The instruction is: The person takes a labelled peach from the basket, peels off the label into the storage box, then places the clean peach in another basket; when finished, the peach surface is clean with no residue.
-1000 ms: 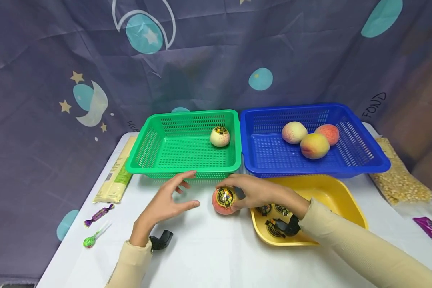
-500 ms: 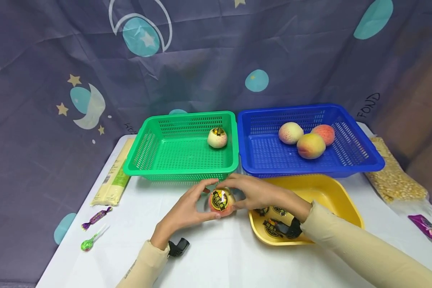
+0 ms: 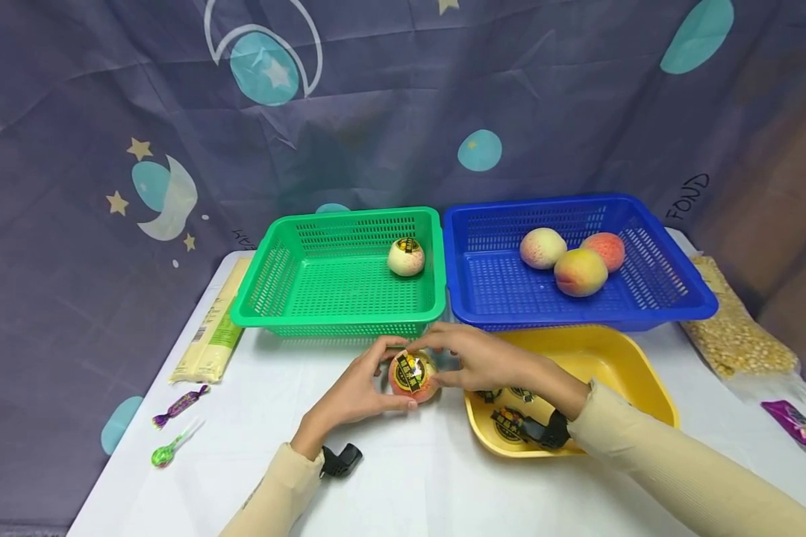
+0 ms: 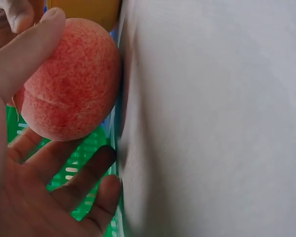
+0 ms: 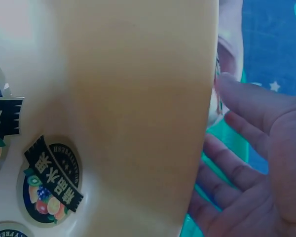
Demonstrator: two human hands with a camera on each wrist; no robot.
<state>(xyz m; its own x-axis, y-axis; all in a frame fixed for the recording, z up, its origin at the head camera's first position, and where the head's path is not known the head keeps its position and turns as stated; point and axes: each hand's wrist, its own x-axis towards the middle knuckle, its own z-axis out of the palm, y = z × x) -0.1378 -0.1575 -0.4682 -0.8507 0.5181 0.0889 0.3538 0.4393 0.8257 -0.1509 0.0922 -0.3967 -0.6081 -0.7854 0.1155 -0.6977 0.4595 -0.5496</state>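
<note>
I hold a round peach (image 3: pixel 413 377) between both hands, just off the white table (image 3: pixel 403 477) in front of the green basket (image 3: pixel 339 272). My left hand (image 3: pixel 356 391) curls round its left side, thumb across the top, and the left wrist view shows its matte, speckled red skin with a shallow seam. My right hand (image 3: pixel 483 358) pinches its right side with the fingertips. A glossy round sticker (image 3: pixel 410 371), black and gold, sits on the side facing me. Beside my right wrist is a smooth yellow plastic tray (image 3: pixel 618 365) with more such stickers (image 5: pixel 52 182) lying flat inside. The green basket's perforated mesh holds one pale stickered peach (image 3: pixel 406 256); the blue basket (image 3: pixel 672 291) beside it holds three plain ones (image 3: pixel 571 261)
</note>
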